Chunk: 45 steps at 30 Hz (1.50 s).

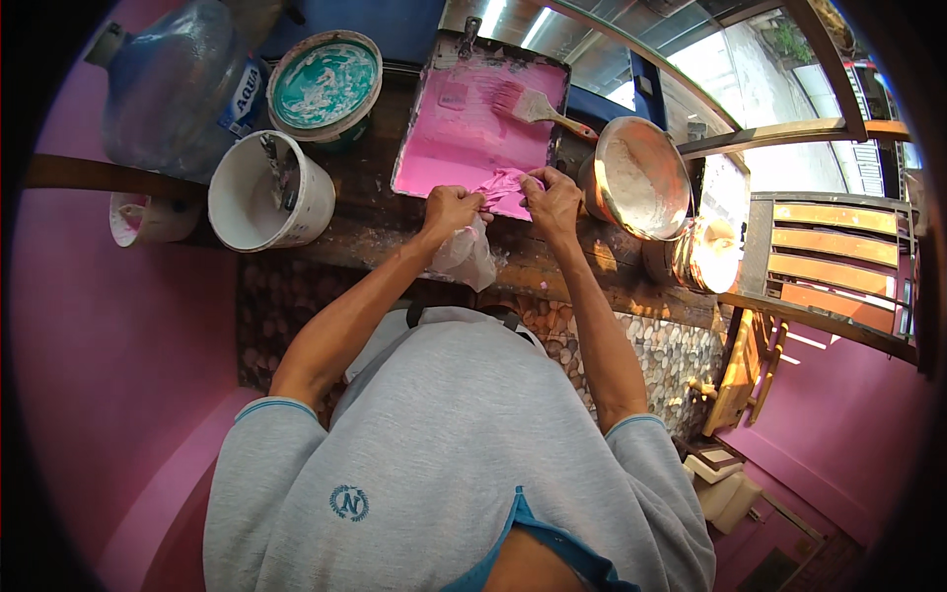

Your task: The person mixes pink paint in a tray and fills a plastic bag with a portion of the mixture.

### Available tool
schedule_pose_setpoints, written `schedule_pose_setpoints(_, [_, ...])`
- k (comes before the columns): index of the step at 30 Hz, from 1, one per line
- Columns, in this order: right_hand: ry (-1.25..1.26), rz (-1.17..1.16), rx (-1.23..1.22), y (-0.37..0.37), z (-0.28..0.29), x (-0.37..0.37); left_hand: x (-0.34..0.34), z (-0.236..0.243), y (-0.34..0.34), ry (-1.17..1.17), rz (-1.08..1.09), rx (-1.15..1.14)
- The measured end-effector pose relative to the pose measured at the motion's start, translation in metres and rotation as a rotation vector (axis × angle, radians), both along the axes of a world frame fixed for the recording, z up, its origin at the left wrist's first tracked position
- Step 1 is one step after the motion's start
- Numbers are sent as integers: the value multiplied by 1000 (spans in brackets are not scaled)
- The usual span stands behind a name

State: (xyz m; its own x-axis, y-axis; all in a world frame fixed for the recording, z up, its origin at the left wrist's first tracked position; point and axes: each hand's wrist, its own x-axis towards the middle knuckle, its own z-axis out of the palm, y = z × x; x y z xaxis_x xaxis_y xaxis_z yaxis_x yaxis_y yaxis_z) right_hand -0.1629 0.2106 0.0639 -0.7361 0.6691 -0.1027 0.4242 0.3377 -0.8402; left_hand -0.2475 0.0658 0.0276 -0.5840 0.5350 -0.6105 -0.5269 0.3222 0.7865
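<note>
My left hand point(455, 212) and my right hand point(553, 202) both pinch a thin translucent plastic bag point(466, 259) smeared with pink paint. Its pink, crumpled part stretches between my fingers over the near edge of a paint tray point(414, 118). Below my left hand the clearer part of the bag hangs down. Pink paint covers the tray's inside. A wide paintbrush point(538, 107) with pink bristles lies across the tray's right side, its handle pointing toward a round tub. At the far end of the tray rests a dark-handled tool point(469, 37), its lower part coated in paint.
On the wooden table's left stand a white bucket point(314, 212) holding a dark-handled tool, a green-lidded paint pail point(326, 84) and a large clear water jug point(173, 89). A paint-stained tub point(641, 178) and stacked cans point(705, 255) are at the right, near a glass window frame.
</note>
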Motion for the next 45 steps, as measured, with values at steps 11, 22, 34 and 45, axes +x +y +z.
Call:
schedule_pose_setpoints(11, [55,13,197,-60,-12,17,23,-2,3,-170,159,235])
schedule_pose_setpoints(22, [188,-206,-829,-71,-58,20,23,-12,-11,-249,157,213])
schedule_pose_setpoints(34, [349,-238,-1693,-56,-46,26,16,-21,-21,-660,67,180])
schedule_pose_setpoints(45, [197,-132,-1411,-54,-52,15,15,-13,-24,-420,-15,128])
